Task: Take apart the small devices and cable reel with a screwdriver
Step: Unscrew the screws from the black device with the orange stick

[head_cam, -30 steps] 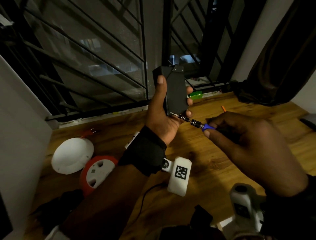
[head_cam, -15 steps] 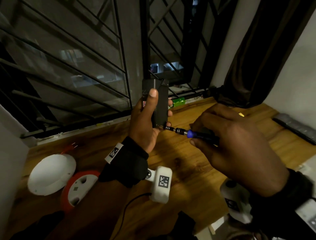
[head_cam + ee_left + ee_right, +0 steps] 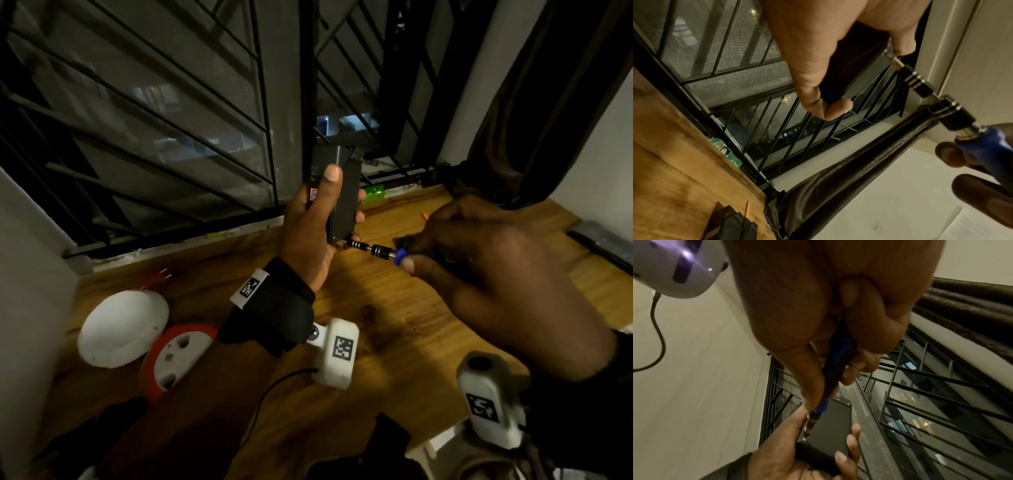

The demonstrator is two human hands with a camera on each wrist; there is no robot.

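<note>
My left hand (image 3: 318, 236) grips a small black box-shaped device (image 3: 346, 195) upright above the wooden table, thumb along its near face and fingertips on the far side. My right hand (image 3: 479, 260) pinches a blue-handled screwdriver (image 3: 383, 251), and its metal tip sits at the device's lower corner. In the right wrist view the screwdriver (image 3: 824, 404) runs down to a corner screw of the device (image 3: 830, 426). The left wrist view shows the screwdriver (image 3: 949, 113) shaft and blue handle. The red cable reel (image 3: 171, 359) and a white round cover (image 3: 120, 332) lie on the table at the left.
A barred window runs along the table's far edge, with a green bottle (image 3: 373, 193) lying by the sill. A dark curtain (image 3: 548, 102) hangs at the right. A black flat device (image 3: 729, 225) and an orange stick (image 3: 424, 216) lie on the wooden table (image 3: 394, 325).
The head view has shifted slightly. Both hands keep their grips, with the screwdriver tip staying at the device's lower corner.
</note>
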